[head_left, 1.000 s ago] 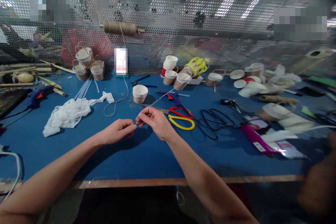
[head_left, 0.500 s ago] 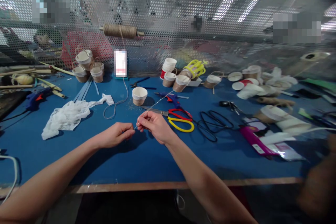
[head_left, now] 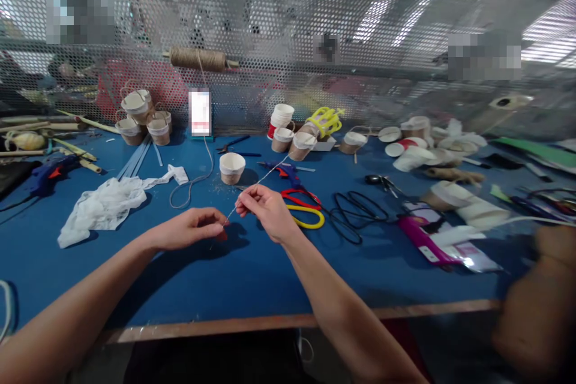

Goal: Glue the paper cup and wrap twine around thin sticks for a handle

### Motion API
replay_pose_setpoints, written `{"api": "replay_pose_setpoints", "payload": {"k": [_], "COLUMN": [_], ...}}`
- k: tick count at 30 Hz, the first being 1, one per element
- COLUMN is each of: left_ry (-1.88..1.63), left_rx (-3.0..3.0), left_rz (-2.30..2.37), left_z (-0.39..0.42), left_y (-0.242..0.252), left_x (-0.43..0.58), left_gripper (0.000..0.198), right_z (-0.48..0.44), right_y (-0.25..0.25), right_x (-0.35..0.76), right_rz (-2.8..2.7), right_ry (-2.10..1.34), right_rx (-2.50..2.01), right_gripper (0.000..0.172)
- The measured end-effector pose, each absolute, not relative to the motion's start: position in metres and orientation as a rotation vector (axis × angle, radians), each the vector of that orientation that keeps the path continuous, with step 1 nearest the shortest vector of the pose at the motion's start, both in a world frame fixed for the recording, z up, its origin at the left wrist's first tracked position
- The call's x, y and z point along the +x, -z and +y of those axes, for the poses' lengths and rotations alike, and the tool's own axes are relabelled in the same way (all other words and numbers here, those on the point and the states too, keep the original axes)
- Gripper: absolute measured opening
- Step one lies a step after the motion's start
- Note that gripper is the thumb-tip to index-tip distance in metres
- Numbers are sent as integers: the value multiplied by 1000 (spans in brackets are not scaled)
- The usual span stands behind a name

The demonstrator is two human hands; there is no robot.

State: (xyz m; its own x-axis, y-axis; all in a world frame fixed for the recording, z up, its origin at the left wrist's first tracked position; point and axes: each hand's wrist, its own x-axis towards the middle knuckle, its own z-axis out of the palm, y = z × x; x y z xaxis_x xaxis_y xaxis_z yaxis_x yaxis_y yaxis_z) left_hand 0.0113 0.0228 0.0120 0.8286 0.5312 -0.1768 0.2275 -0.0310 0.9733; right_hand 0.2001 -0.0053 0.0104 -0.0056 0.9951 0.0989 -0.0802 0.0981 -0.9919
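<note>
The right hand [head_left: 267,211], thumb and fingers nearly closed, pinches a string [head_left: 272,170], apparently to steady it; the string slants from beyond this hand down to the fingertips of the left hand [head_left: 191,228], which is loosely curled; whether it grips, I cannot tell. Scissors [head_left: 308,226] lie just right of the right hand, seemingly for easy reach, and a cup [head_left: 231,169] stands upright beyond both hands.
</note>
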Motion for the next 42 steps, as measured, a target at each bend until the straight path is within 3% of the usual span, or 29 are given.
{"api": "replay_pose_setpoints", "payload": {"k": [6, 16, 33, 42], "left_ry": [-494, -499, -403, -557], "left_rx": [1150, 1283, 1406, 1491], "left_rz": [664, 780, 796, 809], "left_z": [10, 12, 18, 27], "left_y": [-2, -2, -8, -13], "left_x": [31, 29, 22, 45], "left_gripper": [35, 36, 30, 24], "right_z": [-5, -7, -2, -1], "right_y": [-8, -11, -12, -10], "right_x": [195, 197, 207, 207], "right_rz": [-1157, -1090, -1145, -1184], "right_ry": [-1233, -1376, -1128, -1060], "right_rx": [-1047, -1072, -1165, -1132], "right_gripper": [22, 26, 25, 22]}}
